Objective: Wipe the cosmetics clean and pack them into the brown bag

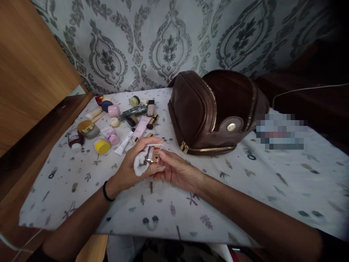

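My left hand (129,165) is closed around a white cloth (140,164), which is wrapped partly about a small glass bottle with a shiny copper-coloured cap (155,155). Fingers of my right hand (181,168) pinch the cap end of that bottle. Most of the bottle's body is hidden by the cloth and my fingers. Just beyond my left hand lie a white tube (124,142) and a pink tube (141,126). A brown leather bag (191,109) with gold zips stands past my right hand, its top unzipped.
Several cosmetics spread over the left of the patterned tablecloth (122,214), among them a gold-lidded jar (88,129), a yellow-lidded jar (101,146), a dark red bottle (75,140) and a green tube (132,112). A wooden cabinet (35,62) borders the left; a patterned curtain (152,43) hangs behind.
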### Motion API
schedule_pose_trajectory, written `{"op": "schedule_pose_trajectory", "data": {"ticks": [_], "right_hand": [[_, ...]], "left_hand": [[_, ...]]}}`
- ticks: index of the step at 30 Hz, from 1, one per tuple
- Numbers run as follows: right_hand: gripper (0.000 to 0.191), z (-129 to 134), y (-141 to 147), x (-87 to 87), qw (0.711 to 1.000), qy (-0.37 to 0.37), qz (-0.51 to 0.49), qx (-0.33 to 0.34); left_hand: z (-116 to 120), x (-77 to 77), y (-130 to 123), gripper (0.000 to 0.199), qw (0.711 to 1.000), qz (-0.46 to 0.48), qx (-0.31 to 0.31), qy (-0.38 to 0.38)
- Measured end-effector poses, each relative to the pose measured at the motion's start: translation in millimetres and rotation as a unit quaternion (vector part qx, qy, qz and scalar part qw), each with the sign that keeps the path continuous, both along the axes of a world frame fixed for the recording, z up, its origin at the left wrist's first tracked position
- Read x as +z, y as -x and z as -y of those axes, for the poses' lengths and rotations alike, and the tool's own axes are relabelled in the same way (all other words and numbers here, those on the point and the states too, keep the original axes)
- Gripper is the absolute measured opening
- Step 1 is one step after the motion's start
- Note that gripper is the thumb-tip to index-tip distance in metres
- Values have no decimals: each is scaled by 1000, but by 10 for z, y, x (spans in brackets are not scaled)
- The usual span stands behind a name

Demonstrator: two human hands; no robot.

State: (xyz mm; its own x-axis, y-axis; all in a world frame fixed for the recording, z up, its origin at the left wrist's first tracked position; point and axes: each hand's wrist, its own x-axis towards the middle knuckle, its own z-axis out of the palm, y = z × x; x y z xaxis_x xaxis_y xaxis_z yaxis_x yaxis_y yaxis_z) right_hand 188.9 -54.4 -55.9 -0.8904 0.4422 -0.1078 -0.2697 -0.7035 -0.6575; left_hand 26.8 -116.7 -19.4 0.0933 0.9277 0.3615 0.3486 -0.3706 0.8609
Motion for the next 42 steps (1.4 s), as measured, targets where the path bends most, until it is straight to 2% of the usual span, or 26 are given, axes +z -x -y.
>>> {"op": "schedule_pose_trajectory", "data": {"ticks": [7,11,18,22,27,30,34,42], "right_hand": [[42,-1,-8,7,999,31,15,-10],[42,8,-17,24,999,26,11,15],[37,24,-16,39,1000,-2,14,-20],[45,17,-13,18,1000,0,13,-19],[40,12,-21,3,1000,10,13,-7],[39,9,-17,8,1000,15,11,-8],[39,11,-7,39,1000,23,14,-4],[44,37,-10,66,1000,-21,-5,8]], "left_hand": [[-39,-32,39,78,996,-71,-38,-32],[-27,-28,32,67,997,-60,-28,-24],[-6,-12,1,65,1000,-22,-14,6],[-7,3,-6,56,1000,-7,-9,-4],[-4,13,5,51,1000,2,-15,-9],[-13,-5,23,61,999,-10,-36,2],[-36,-44,36,83,996,-63,-48,-27],[-14,-37,23,69,999,-42,-23,-13]]}}
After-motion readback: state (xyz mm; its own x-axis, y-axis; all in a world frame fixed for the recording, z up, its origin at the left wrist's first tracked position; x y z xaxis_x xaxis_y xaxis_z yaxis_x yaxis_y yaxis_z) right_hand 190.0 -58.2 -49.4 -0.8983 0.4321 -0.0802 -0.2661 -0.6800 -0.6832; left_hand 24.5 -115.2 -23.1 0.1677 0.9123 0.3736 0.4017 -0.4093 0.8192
